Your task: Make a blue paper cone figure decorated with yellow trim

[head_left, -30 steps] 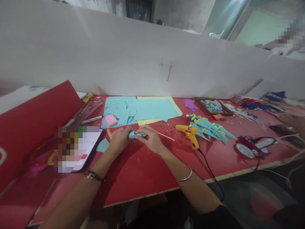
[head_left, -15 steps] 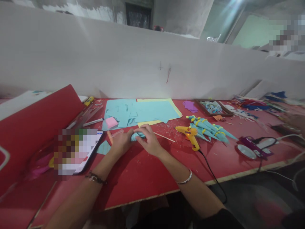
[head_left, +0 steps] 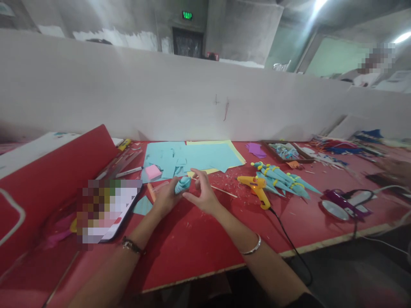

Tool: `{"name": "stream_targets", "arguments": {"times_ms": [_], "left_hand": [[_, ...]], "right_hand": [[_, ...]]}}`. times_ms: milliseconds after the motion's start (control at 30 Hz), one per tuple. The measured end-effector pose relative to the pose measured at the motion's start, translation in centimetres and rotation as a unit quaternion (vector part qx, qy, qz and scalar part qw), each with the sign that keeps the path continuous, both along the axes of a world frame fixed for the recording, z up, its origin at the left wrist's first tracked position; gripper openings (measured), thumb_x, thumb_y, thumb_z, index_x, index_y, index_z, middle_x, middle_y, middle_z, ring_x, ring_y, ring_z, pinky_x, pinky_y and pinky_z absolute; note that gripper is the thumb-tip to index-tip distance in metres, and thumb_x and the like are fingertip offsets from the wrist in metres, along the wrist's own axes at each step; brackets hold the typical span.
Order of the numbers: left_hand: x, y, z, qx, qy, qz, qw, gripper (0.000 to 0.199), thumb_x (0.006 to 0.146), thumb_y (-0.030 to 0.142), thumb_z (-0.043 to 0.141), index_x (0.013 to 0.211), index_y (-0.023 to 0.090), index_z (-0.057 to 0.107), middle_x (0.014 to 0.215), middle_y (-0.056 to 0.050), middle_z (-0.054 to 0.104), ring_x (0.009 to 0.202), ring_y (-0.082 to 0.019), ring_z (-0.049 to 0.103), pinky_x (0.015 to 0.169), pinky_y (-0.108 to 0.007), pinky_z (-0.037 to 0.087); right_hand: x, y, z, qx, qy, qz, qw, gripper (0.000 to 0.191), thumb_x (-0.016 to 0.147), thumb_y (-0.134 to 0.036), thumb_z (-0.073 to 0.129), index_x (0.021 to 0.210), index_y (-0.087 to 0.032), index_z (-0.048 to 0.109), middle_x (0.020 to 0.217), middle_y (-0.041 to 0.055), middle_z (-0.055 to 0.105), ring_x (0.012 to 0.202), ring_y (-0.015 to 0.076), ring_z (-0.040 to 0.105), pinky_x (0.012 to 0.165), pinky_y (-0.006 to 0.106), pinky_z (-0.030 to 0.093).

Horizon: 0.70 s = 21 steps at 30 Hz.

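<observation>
A rolled piece of light blue paper (head_left: 183,185) is gripped by my left hand (head_left: 167,197), its coiled end tipped up toward the right. Close by on the right, my right hand (head_left: 204,192) has its thumb and fingers spread apart, with nothing held between them; whether the thumb tip touches the roll I cannot tell. Behind the hands lie flat light blue sheets (head_left: 212,155) over a yellow sheet. A pink pad of notes (head_left: 153,172) rests at their near left edge. Beneath my left forearm is a small blue paper piece (head_left: 143,206).
A yellow glue gun (head_left: 256,186) with its cord lies right of my hands, beside blue paper cones (head_left: 279,177) with yellow trim. Farther right are a purple hair-dryer-like device (head_left: 349,203) and a scrap tray (head_left: 285,152). A phone (head_left: 123,214) leans at left, near a red board (head_left: 64,179).
My right hand has come off the paper roll and its fingers have spread. The roll, kept in my left hand, now shows its coiled end. The camera view has tilted upward.
</observation>
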<state>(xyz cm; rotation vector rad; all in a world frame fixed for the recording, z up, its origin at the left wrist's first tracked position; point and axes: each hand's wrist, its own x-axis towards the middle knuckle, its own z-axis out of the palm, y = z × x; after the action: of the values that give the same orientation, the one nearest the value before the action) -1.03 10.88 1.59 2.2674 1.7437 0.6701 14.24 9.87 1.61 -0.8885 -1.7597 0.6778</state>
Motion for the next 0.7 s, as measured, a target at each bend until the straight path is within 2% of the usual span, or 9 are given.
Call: {"name": "stream_targets", "arguments": {"times_ms": [67, 133, 233, 300, 467, 567, 633, 700], "left_hand": [[-0.2, 0.3, -0.7, 0.019, -0.04, 0.0, 0.999, 0.018, 0.07, 0.026, 0.046, 0.087, 0.02, 0.043, 0.068, -0.001, 0.06, 0.071, -0.02, 0.057, 0.069, -0.033, 0.04], [-0.2, 0.4, -1.1, 0.029, -0.07, -0.026, 0.997, 0.019, 0.068, 0.023, 0.047, 0.085, 0.02, 0.041, 0.07, 0.0, 0.059, 0.069, -0.018, 0.056, 0.067, -0.031, 0.04], [0.1, 0.2, -1.1, 0.016, -0.115, -0.089, 0.989, 0.02, 0.065, 0.019, 0.045, 0.083, 0.019, 0.038, 0.072, 0.0, 0.057, 0.064, -0.015, 0.053, 0.06, -0.027, 0.039], [0.3, 0.1, -0.8, 0.011, -0.128, -0.117, 0.985, 0.019, 0.064, 0.018, 0.044, 0.082, 0.019, 0.039, 0.072, 0.001, 0.056, 0.063, -0.014, 0.052, 0.059, -0.026, 0.039], [0.2, 0.1, 0.0, 0.082, -0.081, -0.161, 0.98, 0.017, 0.068, 0.016, 0.043, 0.085, 0.018, 0.048, 0.088, -0.005, 0.056, 0.083, -0.017, 0.051, 0.075, -0.032, 0.041], [0.1, 0.1, 0.4, 0.12, -0.054, -0.185, 0.974, 0.016, 0.071, 0.015, 0.042, 0.084, 0.018, 0.052, 0.093, -0.007, 0.056, 0.091, -0.019, 0.049, 0.082, -0.035, 0.039], [0.2, 0.1, 0.5, 0.107, -0.054, -0.181, 0.976, 0.02, 0.071, 0.014, 0.042, 0.086, 0.018, 0.054, 0.094, -0.008, 0.057, 0.09, -0.019, 0.051, 0.081, -0.034, 0.041], [0.4, 0.0, 0.4, 0.074, -0.059, -0.149, 0.984, 0.021, 0.069, 0.014, 0.043, 0.085, 0.018, 0.056, 0.089, -0.007, 0.058, 0.085, -0.02, 0.053, 0.077, -0.034, 0.043]], "right_hand": [[-0.1, 0.0, -0.1, -0.006, -0.002, 0.01, 1.0, 0.065, 0.066, -0.035, 0.065, 0.122, -0.024, 0.035, 0.099, 0.0048, 0.037, 0.071, 0.0113, 0.041, 0.071, 0.029, 0.045], [-0.2, -0.1, -0.1, -0.003, -0.016, 0.028, 0.999, 0.059, 0.065, -0.036, 0.066, 0.117, -0.024, 0.042, 0.101, 0.0045, 0.037, 0.078, 0.0124, 0.044, 0.074, 0.029, 0.044], [-0.4, -0.3, -0.1, 0.019, -0.029, 0.045, 0.998, 0.043, 0.067, -0.035, 0.065, 0.107, -0.024, 0.051, 0.101, 0.0042, 0.038, 0.089, 0.0145, 0.046, 0.078, 0.028, 0.043], [-0.4, -0.3, 0.1, 0.047, -0.033, 0.053, 0.997, 0.036, 0.07, -0.033, 0.063, 0.103, -0.023, 0.053, 0.097, 0.0036, 0.039, 0.089, 0.0144, 0.046, 0.077, 0.028, 0.043], [-0.1, -0.4, 0.4, 0.112, -0.066, 0.061, 0.99, 0.03, 0.071, -0.032, 0.062, 0.097, -0.024, 0.052, 0.094, 0.0033, 0.044, 0.087, 0.0151, 0.048, 0.076, 0.028, 0.044], [0.1, -0.5, 0.5, 0.116, -0.092, 0.042, 0.988, 0.025, 0.072, -0.031, 0.06, 0.094, -0.024, 0.051, 0.093, 0.0035, 0.046, 0.085, 0.0153, 0.049, 0.074, 0.028, 0.044], [0.2, -0.5, 0.4, 0.106, -0.101, 0.023, 0.989, 0.024, 0.072, -0.032, 0.059, 0.094, -0.024, 0.051, 0.092, 0.0032, 0.046, 0.083, 0.0149, 0.049, 0.071, 0.027, 0.044], [0.1, -0.4, 0.4, 0.097, -0.094, 0.015, 0.991, 0.026, 0.071, -0.033, 0.059, 0.095, -0.024, 0.051, 0.093, 0.0033, 0.045, 0.083, 0.0147, 0.049, 0.071, 0.027, 0.045]]}}
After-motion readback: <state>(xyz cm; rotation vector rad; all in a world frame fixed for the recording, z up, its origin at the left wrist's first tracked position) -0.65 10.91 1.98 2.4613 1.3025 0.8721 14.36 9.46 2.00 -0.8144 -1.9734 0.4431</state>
